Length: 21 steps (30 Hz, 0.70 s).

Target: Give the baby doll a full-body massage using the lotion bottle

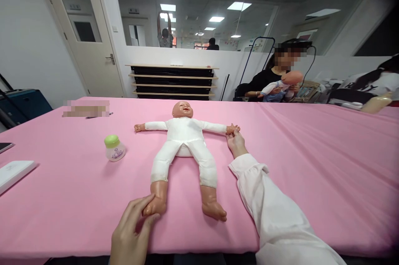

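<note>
the left hand (132, 231) is cut off at the wrist by the bottom edge; its fingers wrap the doll's (183, 148) foot, hiding the toes; the right hand (236, 143) covers part of the doll's far hand, so the grip there cannot be made out; a flat thing (86, 108) on the tabletop (311, 165) is blurred out; the white box (12, 173) runs off the left edge; the bottle's (114, 148) label is too small to read.

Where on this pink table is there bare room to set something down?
The widest bare patch of the pink cloth lies past the right hand. A smaller one sits between the bottle and the left hand. It is crowded around the doll.
</note>
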### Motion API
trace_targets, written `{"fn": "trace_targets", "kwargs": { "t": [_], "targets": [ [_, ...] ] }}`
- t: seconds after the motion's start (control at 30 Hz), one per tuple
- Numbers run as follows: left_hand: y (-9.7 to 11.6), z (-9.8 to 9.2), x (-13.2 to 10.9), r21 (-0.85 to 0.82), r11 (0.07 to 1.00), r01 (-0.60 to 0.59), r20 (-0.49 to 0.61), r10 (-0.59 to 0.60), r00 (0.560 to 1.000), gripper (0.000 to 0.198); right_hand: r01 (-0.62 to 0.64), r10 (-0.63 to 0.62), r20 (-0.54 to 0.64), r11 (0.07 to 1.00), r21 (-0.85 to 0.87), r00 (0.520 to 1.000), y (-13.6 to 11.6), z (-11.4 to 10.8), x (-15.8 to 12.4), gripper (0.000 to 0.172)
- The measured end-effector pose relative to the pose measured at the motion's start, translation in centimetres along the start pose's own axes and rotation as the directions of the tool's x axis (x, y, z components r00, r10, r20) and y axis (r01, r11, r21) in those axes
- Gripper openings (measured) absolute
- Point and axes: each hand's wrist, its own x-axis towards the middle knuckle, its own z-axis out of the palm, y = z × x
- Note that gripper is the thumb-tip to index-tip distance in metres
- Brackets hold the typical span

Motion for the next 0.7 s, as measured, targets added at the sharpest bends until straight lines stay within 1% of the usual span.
{"fn": "trace_targets", "kwargs": {
  "t": [0.1,0.17,0.2,0.3,0.37,0.43,0.47,0.53,0.57,0.6,0.63,0.7],
  "targets": [
    [0.8,-1.4,1.3,0.032,0.994,-0.102,-0.050,0.103,0.993,0.022,0.110,-0.111,-0.029,0.993,-0.046,0.993,-0.2,0.4,-0.1,0.020],
    [1.5,-2.8,3.0,0.056,0.980,-0.190,-0.065,0.194,0.979,0.020,0.202,-0.204,-0.024,0.977,-0.075,0.979,-0.5,1.3,-0.1,0.018],
    [2.0,-3.5,4.0,0.072,0.968,-0.239,-0.068,0.243,0.968,0.018,0.246,-0.247,-0.005,0.966,-0.084,0.969,-0.8,2.0,-0.1,0.020],
    [3.5,-5.1,7.4,0.106,0.934,-0.341,-0.004,0.343,0.939,0.016,0.370,-0.360,0.107,0.923,-0.103,0.927,-1.9,5.2,-0.6,0.033],
    [4.6,-5.5,9.7,0.090,0.918,-0.385,0.021,0.385,0.923,0.013,0.450,-0.412,0.233,0.881,-0.143,0.881,-2.2,8.0,-1.5,0.039],
    [5.7,-5.1,11.8,0.039,0.925,-0.379,0.063,0.376,0.924,0.011,0.555,-0.455,0.390,0.809,-0.193,0.800,-1.7,10.7,-2.7,0.037],
    [6.2,-4.6,12.8,0.000,0.930,-0.367,0.086,0.366,0.927,0.011,0.593,-0.444,0.479,0.774,-0.221,0.757,-1.2,11.8,-3.4,0.035],
    [6.9,-3.3,14.6,-0.080,0.938,-0.337,0.126,0.344,0.930,0.014,0.636,-0.337,0.658,0.718,-0.283,0.674,0.4,13.5,-4.6,0.032],
    [7.1,-2.5,15.3,-0.111,0.939,-0.326,0.140,0.340,0.930,0.016,0.671,-0.269,0.732,0.664,-0.330,0.626,1.4,14.0,-5.1,0.030],
    [7.2,-1.7,16.0,-0.136,0.937,-0.321,0.151,0.340,0.928,0.017,0.719,-0.191,0.803,0.592,-0.364,0.564,2.3,14.3,-5.5,0.027],
    [7.1,-0.8,16.5,-0.154,0.935,-0.320,0.159,0.343,0.926,0.017,0.775,-0.111,0.863,0.508,-0.377,0.493,3.1,14.4,-5.7,0.024],
    [6.6,1.0,17.2,-0.176,0.929,-0.325,0.166,0.354,0.920,0.018,0.874,0.043,0.935,0.343,-0.345,0.352,4.2,14.4,-5.8,0.019]
  ]
}}
